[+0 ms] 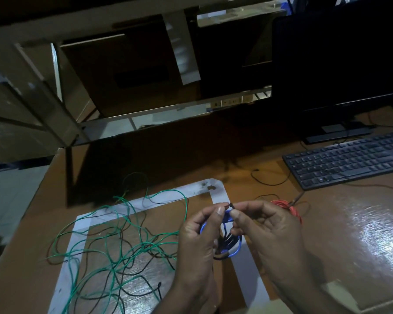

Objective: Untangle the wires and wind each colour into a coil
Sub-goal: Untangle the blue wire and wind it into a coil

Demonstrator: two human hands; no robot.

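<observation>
A small blue wire coil (235, 251) hangs between both hands above the desk. My left hand (200, 241) grips its left side. My right hand (266, 230) pinches the wire's dark end at the top of the coil, fingertips close to the left thumb. Loose green wire (114, 250) lies tangled with black wire (134, 291) across the taped square to the left. A red-orange wire coil (290, 208) rests on the desk just behind my right hand, partly hidden by it.
White tape (222, 196) marks a square on the brown desk (340, 223). A black keyboard (347, 162) and a dark monitor (340, 64) stand at the back right. A thin black cable (268, 182) loops near the keyboard. The desk's left edge drops off.
</observation>
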